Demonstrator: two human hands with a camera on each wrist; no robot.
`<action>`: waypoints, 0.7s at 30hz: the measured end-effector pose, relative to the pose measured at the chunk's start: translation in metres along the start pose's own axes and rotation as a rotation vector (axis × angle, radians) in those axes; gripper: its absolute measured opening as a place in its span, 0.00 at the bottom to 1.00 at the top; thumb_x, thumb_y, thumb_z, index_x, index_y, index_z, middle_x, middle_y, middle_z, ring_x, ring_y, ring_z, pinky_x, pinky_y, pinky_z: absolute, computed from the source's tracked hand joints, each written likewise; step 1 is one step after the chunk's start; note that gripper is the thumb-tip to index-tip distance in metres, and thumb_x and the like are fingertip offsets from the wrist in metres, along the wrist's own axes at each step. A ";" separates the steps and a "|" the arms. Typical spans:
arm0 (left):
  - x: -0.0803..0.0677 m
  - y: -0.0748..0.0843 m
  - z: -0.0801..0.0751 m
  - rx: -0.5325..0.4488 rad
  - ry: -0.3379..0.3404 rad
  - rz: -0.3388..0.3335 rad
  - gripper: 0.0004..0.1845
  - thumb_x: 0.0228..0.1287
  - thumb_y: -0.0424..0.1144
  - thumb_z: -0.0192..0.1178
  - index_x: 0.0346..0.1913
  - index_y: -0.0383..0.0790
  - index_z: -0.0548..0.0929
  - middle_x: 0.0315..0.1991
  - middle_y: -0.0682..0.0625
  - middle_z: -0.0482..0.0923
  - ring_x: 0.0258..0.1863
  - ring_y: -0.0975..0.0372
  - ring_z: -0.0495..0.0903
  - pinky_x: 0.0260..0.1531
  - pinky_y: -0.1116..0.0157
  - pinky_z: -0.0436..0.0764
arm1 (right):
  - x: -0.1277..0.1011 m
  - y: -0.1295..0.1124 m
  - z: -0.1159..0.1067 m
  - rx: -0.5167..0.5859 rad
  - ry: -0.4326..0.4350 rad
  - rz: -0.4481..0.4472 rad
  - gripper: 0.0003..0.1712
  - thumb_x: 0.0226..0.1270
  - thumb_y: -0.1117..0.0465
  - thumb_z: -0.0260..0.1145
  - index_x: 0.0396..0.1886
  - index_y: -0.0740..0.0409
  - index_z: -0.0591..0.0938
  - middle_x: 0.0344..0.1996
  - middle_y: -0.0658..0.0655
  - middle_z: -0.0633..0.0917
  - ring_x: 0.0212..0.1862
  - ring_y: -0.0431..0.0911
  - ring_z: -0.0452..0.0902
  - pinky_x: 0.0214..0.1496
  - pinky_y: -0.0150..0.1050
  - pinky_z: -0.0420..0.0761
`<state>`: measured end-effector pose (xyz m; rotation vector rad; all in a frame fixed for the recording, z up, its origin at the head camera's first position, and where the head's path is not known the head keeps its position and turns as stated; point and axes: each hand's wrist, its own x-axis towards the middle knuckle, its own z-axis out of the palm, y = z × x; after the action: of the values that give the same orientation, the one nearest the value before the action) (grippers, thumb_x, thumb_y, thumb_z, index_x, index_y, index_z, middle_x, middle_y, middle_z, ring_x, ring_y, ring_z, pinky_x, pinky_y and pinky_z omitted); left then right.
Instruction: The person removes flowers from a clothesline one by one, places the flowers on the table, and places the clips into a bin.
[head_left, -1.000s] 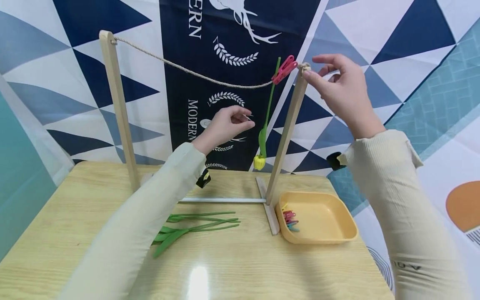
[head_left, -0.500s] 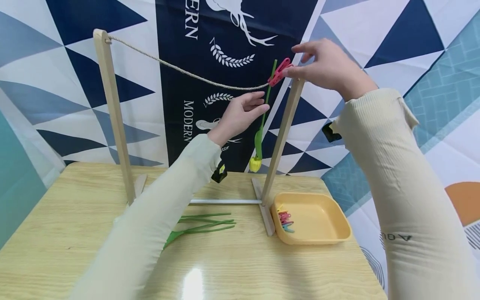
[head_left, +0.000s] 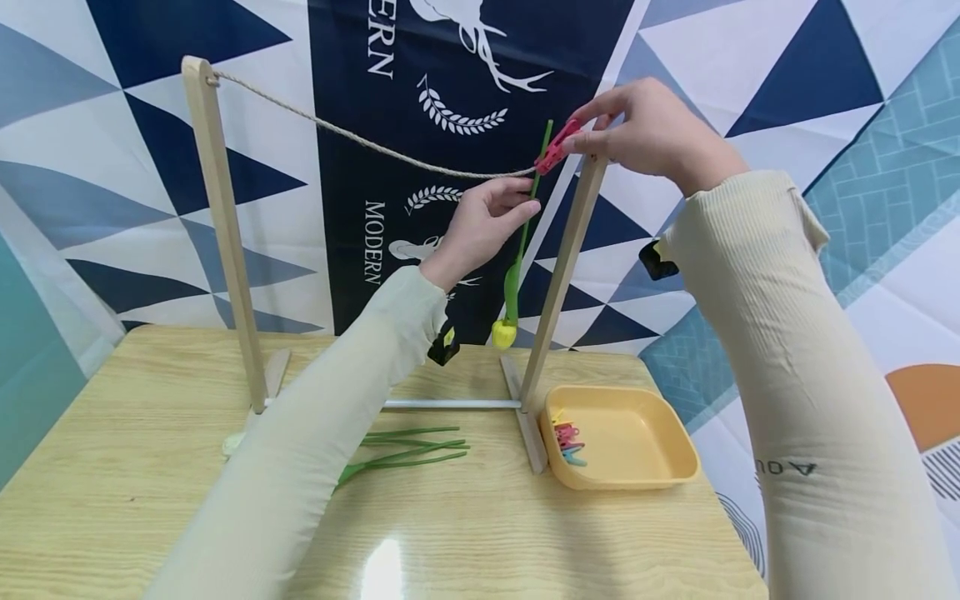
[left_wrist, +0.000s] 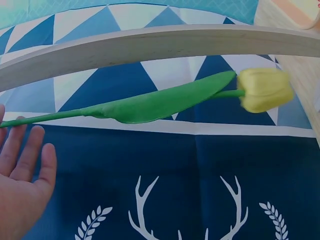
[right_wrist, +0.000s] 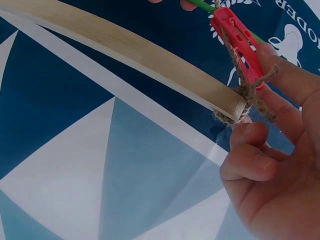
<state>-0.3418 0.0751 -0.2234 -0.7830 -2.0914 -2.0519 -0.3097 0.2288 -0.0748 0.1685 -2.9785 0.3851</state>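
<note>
While my right hand (head_left: 652, 133) pinches the red clothespin (head_left: 553, 150) at the rope (head_left: 360, 146) beside the right post (head_left: 558, 275), my left hand (head_left: 483, 225) lies open, its straight fingers against the stem of the yellow tulip (head_left: 504, 332). Item one, hung: that tulip, head down from the pin. Items left, as I judge: green stems (head_left: 408, 450) on the bench (head_left: 150, 467); spare pins (head_left: 567, 440) in the yellow tray (head_left: 645, 475).
</note>
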 end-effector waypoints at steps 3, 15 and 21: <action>-0.001 0.001 0.000 -0.003 0.039 0.024 0.18 0.65 0.39 0.58 0.55 0.37 0.77 0.48 0.43 0.82 0.44 0.60 0.81 0.47 0.70 0.77 | 0.000 0.000 0.000 0.001 0.006 -0.015 0.30 0.63 0.42 0.59 0.61 0.49 0.75 0.46 0.56 0.72 0.44 0.47 0.67 0.40 0.33 0.76; -0.002 0.001 0.003 -0.062 0.081 0.067 0.15 0.64 0.33 0.58 0.53 0.32 0.77 0.38 0.41 0.81 0.33 0.57 0.78 0.30 0.73 0.74 | -0.004 0.002 0.000 -0.007 0.047 -0.033 0.29 0.62 0.42 0.61 0.58 0.54 0.78 0.55 0.60 0.66 0.54 0.48 0.57 0.44 0.41 0.70; -0.004 0.003 0.002 -0.018 0.095 0.073 0.14 0.64 0.33 0.59 0.51 0.35 0.80 0.38 0.42 0.82 0.30 0.63 0.77 0.29 0.74 0.74 | -0.006 0.001 -0.001 0.029 0.074 -0.057 0.27 0.60 0.43 0.63 0.53 0.54 0.82 0.37 0.49 0.66 0.42 0.36 0.55 0.36 0.39 0.67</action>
<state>-0.3363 0.0758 -0.2226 -0.7376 -1.9675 -2.0317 -0.3034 0.2303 -0.0751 0.2358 -2.8896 0.4183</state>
